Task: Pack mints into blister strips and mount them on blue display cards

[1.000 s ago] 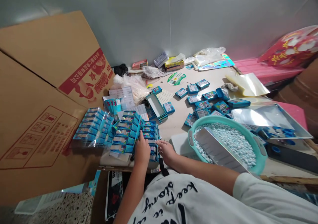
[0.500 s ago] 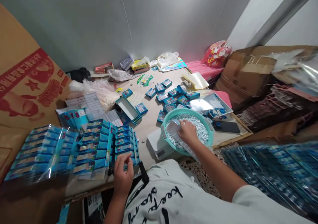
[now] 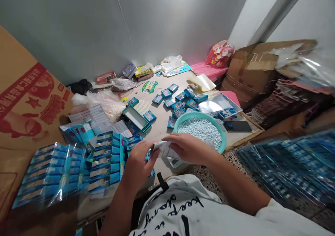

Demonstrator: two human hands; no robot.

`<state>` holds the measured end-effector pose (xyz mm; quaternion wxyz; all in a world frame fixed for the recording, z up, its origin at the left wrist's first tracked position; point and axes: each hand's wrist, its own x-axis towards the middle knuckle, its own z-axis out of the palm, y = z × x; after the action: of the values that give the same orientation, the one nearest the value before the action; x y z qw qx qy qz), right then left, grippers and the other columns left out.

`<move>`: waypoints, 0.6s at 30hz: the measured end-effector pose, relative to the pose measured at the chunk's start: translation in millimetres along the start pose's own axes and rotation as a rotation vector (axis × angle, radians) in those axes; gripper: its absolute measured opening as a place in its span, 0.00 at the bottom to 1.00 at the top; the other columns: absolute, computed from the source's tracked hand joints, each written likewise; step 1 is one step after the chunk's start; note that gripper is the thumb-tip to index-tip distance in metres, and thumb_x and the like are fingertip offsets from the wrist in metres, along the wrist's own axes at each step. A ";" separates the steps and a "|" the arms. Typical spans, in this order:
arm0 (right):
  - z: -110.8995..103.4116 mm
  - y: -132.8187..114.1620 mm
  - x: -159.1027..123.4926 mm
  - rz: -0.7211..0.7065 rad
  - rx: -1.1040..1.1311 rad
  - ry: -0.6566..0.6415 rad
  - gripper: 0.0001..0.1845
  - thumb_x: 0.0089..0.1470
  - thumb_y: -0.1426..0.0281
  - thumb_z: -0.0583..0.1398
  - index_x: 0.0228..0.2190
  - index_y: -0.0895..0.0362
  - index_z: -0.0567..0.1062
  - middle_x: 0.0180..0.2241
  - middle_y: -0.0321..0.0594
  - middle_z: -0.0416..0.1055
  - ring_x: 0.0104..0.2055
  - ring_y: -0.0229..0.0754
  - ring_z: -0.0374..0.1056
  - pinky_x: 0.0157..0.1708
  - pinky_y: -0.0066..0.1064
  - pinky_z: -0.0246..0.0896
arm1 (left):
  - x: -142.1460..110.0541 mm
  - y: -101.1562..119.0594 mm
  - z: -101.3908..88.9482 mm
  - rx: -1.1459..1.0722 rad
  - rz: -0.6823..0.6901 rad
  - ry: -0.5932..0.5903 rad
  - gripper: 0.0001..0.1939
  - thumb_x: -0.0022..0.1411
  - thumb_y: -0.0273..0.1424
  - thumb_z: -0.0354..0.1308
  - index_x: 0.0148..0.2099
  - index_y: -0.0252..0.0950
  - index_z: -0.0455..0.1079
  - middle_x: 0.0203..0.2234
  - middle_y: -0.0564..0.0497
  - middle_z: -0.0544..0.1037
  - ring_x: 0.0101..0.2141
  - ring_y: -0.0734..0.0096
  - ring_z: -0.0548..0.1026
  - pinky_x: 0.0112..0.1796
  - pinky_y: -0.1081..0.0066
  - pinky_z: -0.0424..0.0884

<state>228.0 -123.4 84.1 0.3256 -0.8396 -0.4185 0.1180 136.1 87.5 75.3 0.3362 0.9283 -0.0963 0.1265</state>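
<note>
My right hand is closed on a whitish, see-through plastic piece, held in front of my body. Facing it, my left hand has its fingers curled against the near end of the same piece. A blue edge shows behind the left fingers; whose it is I cannot make out. Just past my right hand stands a mint-green basin filled with small white pellets. Part of a white flat device shows below the right hand. Left of my left hand, small blue boxes stand in rows.
Loose small blue boxes lie behind the basin, near a silvery tray and a dark phone. An open blue-edged box lies mid-table. Cartons stand right; a large printed carton borders the left.
My right hand has come out of the basin and moved left with the plastic piece. My left hand has risen to meet it. The view has shifted slightly.
</note>
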 end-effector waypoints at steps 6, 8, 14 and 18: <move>10.6 -31.6 12.3 0.105 0.258 0.061 0.11 0.63 0.67 0.57 0.45 0.55 0.77 0.33 0.36 0.76 0.32 0.36 0.68 0.30 0.27 0.56 | 2.5 -24.6 -13.1 -0.427 -0.267 -0.059 0.10 0.67 0.38 0.57 0.45 0.39 0.74 0.31 0.54 0.75 0.33 0.73 0.74 0.32 0.76 0.70; 15.3 -36.0 16.1 0.134 0.267 0.100 0.10 0.64 0.67 0.57 0.38 0.56 0.78 0.27 0.33 0.72 0.27 0.33 0.63 0.26 0.26 0.52 | -3.3 -25.5 -14.0 -0.466 -0.337 -0.060 0.17 0.66 0.40 0.58 0.55 0.42 0.70 0.31 0.54 0.72 0.28 0.76 0.71 0.23 0.79 0.66; 8.4 -48.6 15.4 0.071 0.194 0.139 0.09 0.62 0.72 0.57 0.31 0.58 0.76 0.23 0.31 0.66 0.26 0.32 0.58 0.27 0.27 0.47 | -10.5 -13.8 -18.5 -0.270 -0.076 0.082 0.14 0.65 0.34 0.60 0.53 0.43 0.73 0.36 0.52 0.77 0.35 0.72 0.76 0.30 0.77 0.71; -2.0 -43.5 6.1 -0.005 0.128 0.134 0.09 0.61 0.74 0.57 0.29 0.58 0.74 0.23 0.31 0.64 0.26 0.32 0.57 0.27 0.26 0.46 | -7.8 -1.2 -8.2 -0.043 0.104 0.243 0.13 0.64 0.27 0.61 0.51 0.39 0.74 0.39 0.49 0.78 0.41 0.67 0.76 0.44 0.68 0.72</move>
<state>205.5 -100.4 114.1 0.4060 -0.8221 -0.3895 0.0872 127.6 94.4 78.2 0.3584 0.8923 -0.1056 0.2534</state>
